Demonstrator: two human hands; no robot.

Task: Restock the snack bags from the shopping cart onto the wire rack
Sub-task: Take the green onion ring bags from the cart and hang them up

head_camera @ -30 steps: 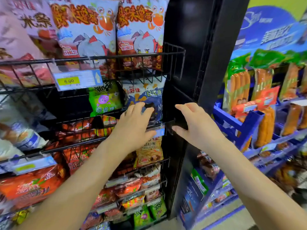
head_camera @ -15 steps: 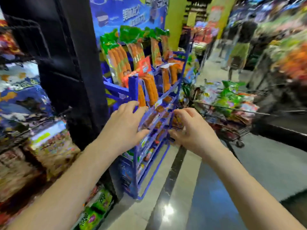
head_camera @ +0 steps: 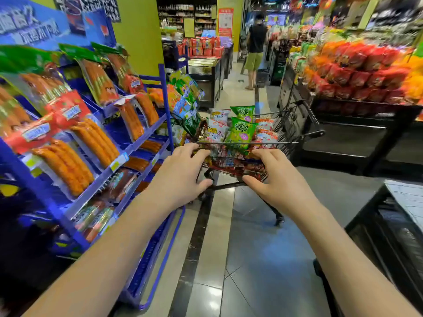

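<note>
The left fingers (head_camera: 196, 154) are gently curved and a little apart, thumb held wide; the right fingers (head_camera: 263, 156) match them, and neither set pinches anything. The left hand (head_camera: 180, 179) and right hand (head_camera: 277, 179) reach side by side at the near end of the shopping cart (head_camera: 287, 131). The fingertips overlap its near rim, but whether they touch the wire cannot be told.

Half a second ago the cart sat off to the right, blurred, and the black post of the wire rack filled the left edge. Now that post is out of view and the cart stands straight ahead between the hands (both empty then too, in much the same pose).

The snack bags (head_camera: 216, 131) stand upright in the one cart. Two green bags (head_camera: 242, 133) rise one behind the other, with at least two white-and-red bags to their left and red ones to their right. Those lower down are too crowded to count.

A blue rack (head_camera: 146, 136) of sausage packs (head_camera: 91, 138) runs along the left. A display of red and orange bags (head_camera: 357, 72) lies to the right. One person (head_camera: 256, 40) stands far down the aisle.
</note>
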